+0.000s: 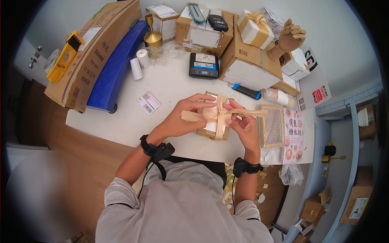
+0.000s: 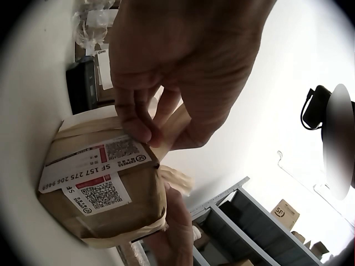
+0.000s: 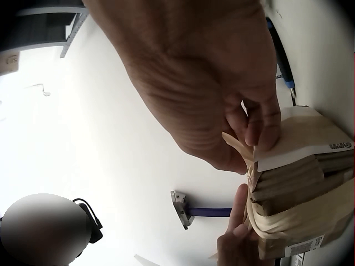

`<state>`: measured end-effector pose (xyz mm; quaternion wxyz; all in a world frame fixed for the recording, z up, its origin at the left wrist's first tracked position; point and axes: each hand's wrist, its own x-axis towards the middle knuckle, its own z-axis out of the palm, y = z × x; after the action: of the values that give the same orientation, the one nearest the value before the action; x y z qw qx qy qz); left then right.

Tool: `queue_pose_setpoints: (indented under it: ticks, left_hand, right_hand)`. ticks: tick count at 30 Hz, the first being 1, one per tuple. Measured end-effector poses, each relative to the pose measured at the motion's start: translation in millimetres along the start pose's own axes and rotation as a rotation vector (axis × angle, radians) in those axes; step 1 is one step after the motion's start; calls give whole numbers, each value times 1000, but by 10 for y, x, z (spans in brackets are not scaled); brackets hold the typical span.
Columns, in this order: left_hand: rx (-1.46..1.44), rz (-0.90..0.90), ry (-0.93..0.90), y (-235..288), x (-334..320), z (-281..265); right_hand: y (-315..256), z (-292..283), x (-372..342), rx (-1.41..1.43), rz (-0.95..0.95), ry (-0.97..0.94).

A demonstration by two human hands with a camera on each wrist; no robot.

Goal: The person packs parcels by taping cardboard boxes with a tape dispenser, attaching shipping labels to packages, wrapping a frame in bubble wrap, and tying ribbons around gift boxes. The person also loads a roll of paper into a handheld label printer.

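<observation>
A small brown box [image 1: 211,133] with a white label on top lies near the table's front edge, a beige ribbon [image 1: 220,117] crossed and knotted over it. From the left, my left hand [image 1: 182,115] pinches a ribbon loop, its fingertips on the box top. On the right side, my right hand [image 1: 246,127] pinches the ribbon by the knot, and a ribbon tail stretches rightward above it. In the left wrist view the box [image 2: 116,210] shows express labels on its side, with the left hand [image 2: 183,72] above. The right wrist view shows the right hand [image 3: 205,83] at the ribbon [image 3: 299,213].
Behind the box stand a label printer [image 1: 204,65] and large cartons [image 1: 251,71]. A blue-black cutter [image 1: 245,91] lies behind to the right, a framed tray [image 1: 272,126] and a printed sheet [image 1: 292,133] at the right. Left are a label [image 1: 149,103] and paper rolls [image 1: 137,69].
</observation>
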<state>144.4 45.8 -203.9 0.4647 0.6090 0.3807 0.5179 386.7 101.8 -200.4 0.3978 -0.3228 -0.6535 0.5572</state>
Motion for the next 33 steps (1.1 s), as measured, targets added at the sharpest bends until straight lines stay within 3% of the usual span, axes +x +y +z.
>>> queue_pose_setpoints:
  ticks: [2, 4, 6, 12, 14, 18, 20, 23, 25, 26, 29, 33]
  left_hand:
    - [12, 66, -171, 79, -7, -83]
    - [-11, 4, -165, 185, -14, -99]
    - [-30, -57, -161, 183, -7, -111]
    - [171, 184, -96, 117, 48, -57]
    - [266, -88, 47, 183, 73, -8]
    - [253, -181, 136, 88, 130, 13]
    - [-108, -190, 71, 36, 168, 3]
    - [-330, -157, 20, 92, 215, 101]
    - [-379, -166, 68, 68, 228, 101]
    - [-428, -174, 115, 56, 233, 100]
    - [-433, -294, 43, 40, 198, 52]
    - [-450, -274, 61, -11, 176, 122]
  right_hand:
    - [-29, -20, -60, 63, 53, 9]
    - [-40, -60, -74, 126, 105, 20]
    - [-7, -118, -56, -29, 48, -41]
    - [-40, -28, -42, -101, 33, 9]
    - [-60, -30, -44, -115, 28, 7]
    - [-79, -64, -51, -194, -42, 3]
    - [-84, -44, -51, -203, -102, -9]
    - [-96, 25, -50, -180, -188, -37]
    - [-81, 27, -67, -149, -217, -51]
    - [-49, 0, -91, -55, -137, -72]
    - [-9, -6, -103, 70, -47, -84]
    - [2, 52, -97, 91, -9, -20]
